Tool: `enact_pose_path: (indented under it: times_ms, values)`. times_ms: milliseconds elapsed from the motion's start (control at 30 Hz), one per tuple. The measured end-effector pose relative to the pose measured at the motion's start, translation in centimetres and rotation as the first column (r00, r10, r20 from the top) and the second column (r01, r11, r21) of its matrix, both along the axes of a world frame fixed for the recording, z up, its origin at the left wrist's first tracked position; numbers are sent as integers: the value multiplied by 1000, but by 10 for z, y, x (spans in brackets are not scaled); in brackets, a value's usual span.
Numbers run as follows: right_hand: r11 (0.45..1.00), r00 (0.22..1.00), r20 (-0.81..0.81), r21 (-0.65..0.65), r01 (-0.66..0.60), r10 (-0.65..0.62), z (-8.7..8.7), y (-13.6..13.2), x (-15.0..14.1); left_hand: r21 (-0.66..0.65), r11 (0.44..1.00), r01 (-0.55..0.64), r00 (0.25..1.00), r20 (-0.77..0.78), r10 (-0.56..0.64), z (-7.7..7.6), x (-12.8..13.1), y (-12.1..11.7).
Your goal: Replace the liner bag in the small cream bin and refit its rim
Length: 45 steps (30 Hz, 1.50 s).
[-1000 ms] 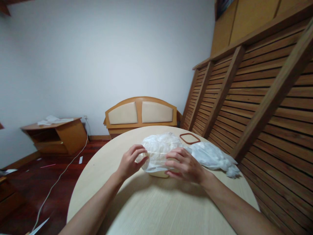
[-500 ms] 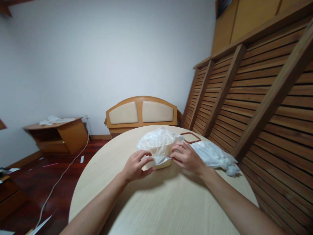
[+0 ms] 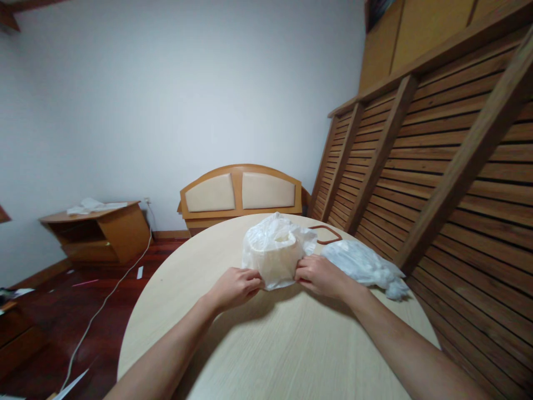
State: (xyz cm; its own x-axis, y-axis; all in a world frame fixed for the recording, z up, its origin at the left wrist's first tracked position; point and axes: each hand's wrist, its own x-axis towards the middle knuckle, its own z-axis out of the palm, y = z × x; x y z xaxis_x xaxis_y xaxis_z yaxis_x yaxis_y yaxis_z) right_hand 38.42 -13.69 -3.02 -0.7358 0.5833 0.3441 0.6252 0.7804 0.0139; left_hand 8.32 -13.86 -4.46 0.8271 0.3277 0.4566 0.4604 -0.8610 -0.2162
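Broadly, the slatted wooden frame (image 3: 437, 161) leaning at the right and the padded headboard (image 3: 240, 191) against the far wall bound the scene; a low cabinet (image 3: 97, 230) stands on the floor at the left. Round pale table (image 3: 266, 344), centre: it carries everything being handled. Second, crumpled white bag (image 3: 362, 265), lying on the table just right of the hands. Thin translucent plastic bag (image 3: 278, 253), standing near the table's middle, drawn over a cream-coloured tub (image 3: 280, 256) whose rim shows through the film. Brown ring-shaped band (image 3: 327, 234), partly hidden behind the bag, at the table's far side. Left hand (image 3: 236, 288): its grip is closed, pinching the bag's lower left edge at table level. Right hand (image 3: 318, 275): its grip is likewise closed, pinching the lower right edge. Judged step: the film is being pulled taut around the tub from both sides. The next move would seem to call for even tension in both pinches, since so thin a film could tear or slip, and for keeping the tub steady on the table.
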Motion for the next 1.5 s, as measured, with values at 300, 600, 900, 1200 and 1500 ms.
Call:
enact_pose_path:
  times_ms: [300,600,900,1200,1500]
  values:
    - [994,997,20,-85,72,-70,4,-4,3,-141,990,-25,998,-67,16,1,0,-1]
    - [993,997,32,-90,74,-71,5,-7,-2,-230,971,-70,993,-108,46,1,2,0]
    - [989,995,59,-121,82,-75,-1,-4,-7,-384,918,-95,995,-68,74,4,1,0]
    - [989,993,70,-106,99,-91,2,-10,-13,-530,837,-136,988,-6,156,3,-9,5]
    - [832,820,-139,-99,546,-555,-2,-1,-8,-572,661,-486,729,152,668,-6,-19,22]
